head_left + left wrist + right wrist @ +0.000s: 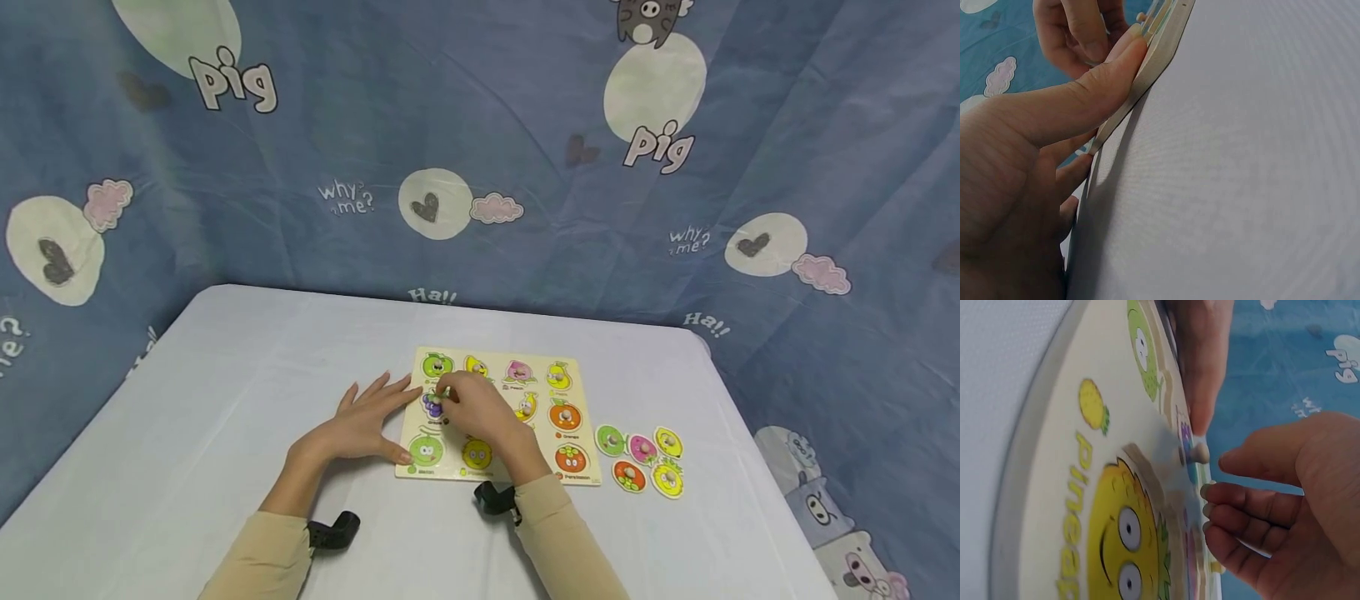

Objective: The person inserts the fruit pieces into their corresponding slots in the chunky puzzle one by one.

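A wooden fruit puzzle board (525, 467) lies on the white table. My left hand (360, 425) has its fingers spread at the board's left side, the thumb (1110, 75) resting on its front edge. Over the board, my right hand (480, 408) is at the purple grape piece (432, 406). In the right wrist view, the thumb and fingertips are beside the grape piece's wooden knob (1199, 453), with a small gap visible. The pineapple recess (1116, 531) and melon recess (426, 450) show printed pictures without knobs. My right hand covers part of the board's middle.
Several loose knobbed pieces lie right of the board: a green one (611, 440), a pink one (642, 448), a lemon (668, 442), a red one (629, 476) and a pineapple (667, 479). A blue patterned cloth (525, 267) hangs behind the table.
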Action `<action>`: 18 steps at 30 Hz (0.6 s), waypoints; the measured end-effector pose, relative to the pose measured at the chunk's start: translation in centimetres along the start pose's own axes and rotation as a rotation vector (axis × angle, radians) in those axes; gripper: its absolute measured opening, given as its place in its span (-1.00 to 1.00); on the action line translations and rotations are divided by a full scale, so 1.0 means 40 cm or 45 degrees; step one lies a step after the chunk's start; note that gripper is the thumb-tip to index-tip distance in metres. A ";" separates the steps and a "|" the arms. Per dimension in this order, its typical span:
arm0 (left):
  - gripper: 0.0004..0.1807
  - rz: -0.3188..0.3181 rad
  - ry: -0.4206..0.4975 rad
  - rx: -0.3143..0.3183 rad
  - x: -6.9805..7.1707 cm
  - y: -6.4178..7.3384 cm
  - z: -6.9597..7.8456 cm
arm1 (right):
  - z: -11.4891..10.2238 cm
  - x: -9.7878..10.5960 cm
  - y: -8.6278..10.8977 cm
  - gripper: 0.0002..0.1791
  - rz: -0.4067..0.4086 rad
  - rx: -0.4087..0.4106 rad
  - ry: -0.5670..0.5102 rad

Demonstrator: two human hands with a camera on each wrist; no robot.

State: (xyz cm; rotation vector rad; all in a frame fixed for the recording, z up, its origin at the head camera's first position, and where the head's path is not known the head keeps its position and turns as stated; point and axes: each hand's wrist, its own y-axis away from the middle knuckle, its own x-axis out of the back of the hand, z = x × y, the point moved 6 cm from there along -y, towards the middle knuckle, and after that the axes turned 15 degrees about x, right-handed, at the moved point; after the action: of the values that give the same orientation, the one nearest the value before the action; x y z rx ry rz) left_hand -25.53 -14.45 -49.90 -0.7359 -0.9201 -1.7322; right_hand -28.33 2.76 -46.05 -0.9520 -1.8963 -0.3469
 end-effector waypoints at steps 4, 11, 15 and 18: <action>0.24 -0.008 0.016 -0.002 -0.003 0.003 0.004 | 0.011 0.012 0.019 -0.76 0.015 -0.036 -0.014; 0.24 0.012 0.020 0.027 0.006 0.002 0.007 | 0.036 0.052 0.047 -0.77 0.057 -0.075 0.000; 0.24 0.003 0.001 0.040 0.007 0.002 0.006 | 0.056 0.070 0.062 -0.80 0.073 -0.137 0.000; 0.24 -0.003 -0.004 0.048 0.005 0.001 0.004 | 0.071 0.074 0.070 -0.81 0.086 -0.164 0.001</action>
State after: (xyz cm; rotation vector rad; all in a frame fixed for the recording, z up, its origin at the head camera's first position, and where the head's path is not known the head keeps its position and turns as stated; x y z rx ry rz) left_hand -25.53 -14.42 -49.64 -0.7134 -0.9540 -1.7114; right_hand -28.78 7.68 -45.40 -1.0987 -1.8541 -0.4334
